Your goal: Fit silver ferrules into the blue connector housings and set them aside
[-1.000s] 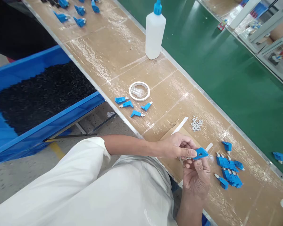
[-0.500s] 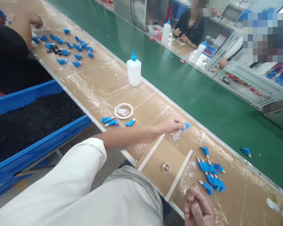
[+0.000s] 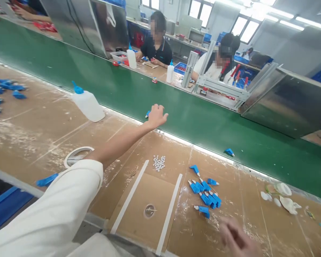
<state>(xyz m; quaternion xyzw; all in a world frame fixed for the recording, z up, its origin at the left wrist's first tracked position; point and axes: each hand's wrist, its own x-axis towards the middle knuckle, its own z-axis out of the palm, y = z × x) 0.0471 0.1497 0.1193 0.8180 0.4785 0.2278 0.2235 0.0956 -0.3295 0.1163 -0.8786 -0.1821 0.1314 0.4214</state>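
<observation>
My left hand (image 3: 156, 116) is stretched out over the near edge of the green conveyor belt (image 3: 109, 89), fingers spread. A small blue plastic part (image 3: 147, 114) lies on the belt right beside its thumb side; I cannot tell if they touch. My right hand (image 3: 235, 239) is low at the bottom edge, smeared by motion, close to a pile of several blue parts (image 3: 204, 194) on the brown table (image 3: 42, 132). A little heap of grey pieces (image 3: 159, 162) lies between the two hands.
A white squeeze bottle with a blue cap (image 3: 88, 103) stands by the belt. A white tape ring (image 3: 76, 155), a small round disc (image 3: 149, 211), white scraps (image 3: 283, 196) and more blue parts (image 3: 5, 89) lie on the table. Another blue part (image 3: 229, 151) rides the belt. People sit across it.
My left hand has carried the blue part from above the grey pieces out onto the belt and its fingers have spread. The view has tilted upward. My right hand stayed low.
</observation>
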